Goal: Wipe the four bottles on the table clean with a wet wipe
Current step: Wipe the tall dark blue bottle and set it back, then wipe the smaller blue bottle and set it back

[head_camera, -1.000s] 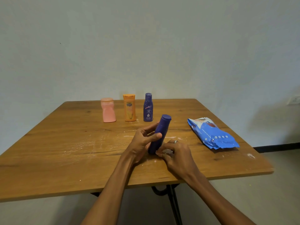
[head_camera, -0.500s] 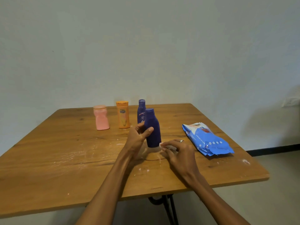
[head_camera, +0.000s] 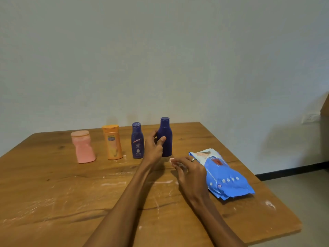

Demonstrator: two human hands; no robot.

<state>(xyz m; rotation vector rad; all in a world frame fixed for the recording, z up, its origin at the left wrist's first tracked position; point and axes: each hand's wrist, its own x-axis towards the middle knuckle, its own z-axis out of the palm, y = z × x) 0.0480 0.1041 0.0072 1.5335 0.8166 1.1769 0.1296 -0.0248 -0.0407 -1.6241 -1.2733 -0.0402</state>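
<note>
Held bottle: the plain dark blue bottle (head_camera: pixel 165 138) stands upright, cap up, long axis vertical, base at or just above the table (head_camera: pixel 53 193) toward the far edge, right of the middle; I cannot tell if it has touched down.
Left hand: the left hand (head_camera: pixel 153 148) wraps the bottle's left side, thumb across the front, fingers curled behind.
Wipe: a small white wipe (head_camera: pixel 175 162) peeks out under the right fingertips, near the bottle's base.
Right hand: the right hand (head_camera: pixel 190 172) lies low over the table, fingers bent onto the wipe, a ring (head_camera: pixel 193 159) on one finger.
Row of bottles: four in all, every one upright in a line along the far edge; from the left, one pink bottle (head_camera: pixel 83 147), one orange bottle (head_camera: pixel 112 141), one labelled blue bottle (head_camera: pixel 137 140), then the held one just beside it.
Wipe pack: one blue pack (head_camera: pixel 224 177) lies flat by the right edge, touching the right hand's far side.
Open room: wide bare wood across the left and near parts of the table, scuffed with white marks.
</note>
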